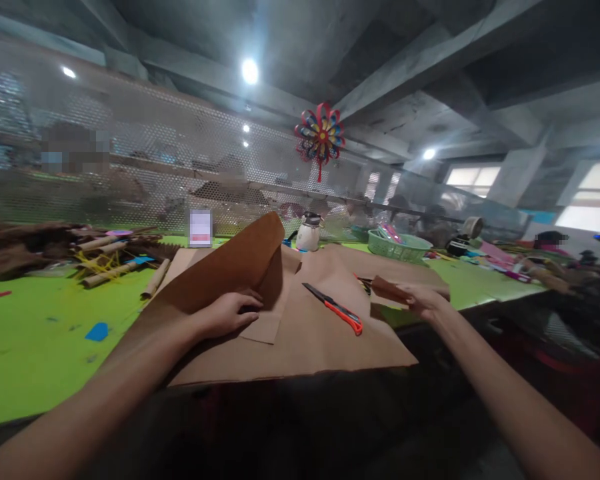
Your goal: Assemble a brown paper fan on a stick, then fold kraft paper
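Large sheets of brown kraft paper (325,353) lie on the green table. One sheet (220,270) curls up over my left hand (233,310), which rests on the paper with loosely bent fingers and the thumb apart. A smaller brown piece (260,327) lies beneath that hand. My right hand (423,301) pinches a folded piece of brown paper (390,291) at the sheet's right side. Between the hands, a utility knife (337,310) with a red-orange handle lies on the paper, its blade end pointing away to the left.
Cardboard tubes and yellow strands (105,263) lie at the left. A white kettle (309,233) and a green basket (400,245) stand behind the paper. A blue scrap (97,331) is on the green tabletop (40,360). A perforated metal screen (180,153) rises behind.
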`<state>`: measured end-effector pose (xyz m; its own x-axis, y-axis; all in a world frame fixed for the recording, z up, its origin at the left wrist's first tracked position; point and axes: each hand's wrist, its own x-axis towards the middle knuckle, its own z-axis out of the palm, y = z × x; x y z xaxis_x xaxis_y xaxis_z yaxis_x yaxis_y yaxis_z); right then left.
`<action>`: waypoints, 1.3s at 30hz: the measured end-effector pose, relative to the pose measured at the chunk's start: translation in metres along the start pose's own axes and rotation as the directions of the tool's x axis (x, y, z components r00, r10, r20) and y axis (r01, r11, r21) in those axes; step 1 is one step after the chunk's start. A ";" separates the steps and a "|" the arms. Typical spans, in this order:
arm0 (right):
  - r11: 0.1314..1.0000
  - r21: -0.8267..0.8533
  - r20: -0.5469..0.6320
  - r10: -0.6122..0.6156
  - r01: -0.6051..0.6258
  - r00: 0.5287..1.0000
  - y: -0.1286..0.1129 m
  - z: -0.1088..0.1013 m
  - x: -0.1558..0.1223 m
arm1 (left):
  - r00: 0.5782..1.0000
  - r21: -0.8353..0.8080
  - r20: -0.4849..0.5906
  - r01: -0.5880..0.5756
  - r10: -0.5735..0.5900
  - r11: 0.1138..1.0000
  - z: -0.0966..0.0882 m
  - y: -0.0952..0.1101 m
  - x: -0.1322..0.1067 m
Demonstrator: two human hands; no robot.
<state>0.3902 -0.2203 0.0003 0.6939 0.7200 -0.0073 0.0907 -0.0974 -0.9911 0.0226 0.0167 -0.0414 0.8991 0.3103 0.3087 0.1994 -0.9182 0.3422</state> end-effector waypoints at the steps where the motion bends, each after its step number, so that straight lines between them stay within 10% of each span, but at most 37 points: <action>1: 1.000 0.020 0.028 -0.015 0.015 1.000 -0.002 0.009 -0.007 | 1.000 -0.010 0.003 -0.004 0.004 1.000 0.000 0.001 0.000; 8: 0.990 0.073 0.334 -0.138 0.120 0.932 -0.007 0.144 -0.045 | 0.996 -0.074 0.000 0.090 -0.090 0.993 -0.002 0.013 -0.004; 14: 0.981 -0.092 0.272 -0.141 0.171 0.952 0.012 0.234 -0.037 | 0.984 -0.171 -0.056 0.157 -0.169 0.973 0.001 0.010 -0.006; 24: 0.831 -0.422 0.211 -0.299 0.363 0.931 0.025 0.240 -0.040 | 0.966 -0.283 -0.078 0.214 -0.245 0.935 0.002 0.005 -0.002; 39: 0.750 -0.465 0.296 -0.369 0.470 0.881 0.029 0.242 -0.042 | 0.984 -0.146 -0.036 0.168 -0.175 0.975 -0.003 0.002 -0.004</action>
<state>0.1903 -0.0870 -0.0600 0.3667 0.8735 0.3203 0.7266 -0.0539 -0.6849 0.0187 0.0143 -0.0394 0.8357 0.4747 0.2761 0.2884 -0.8072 0.5150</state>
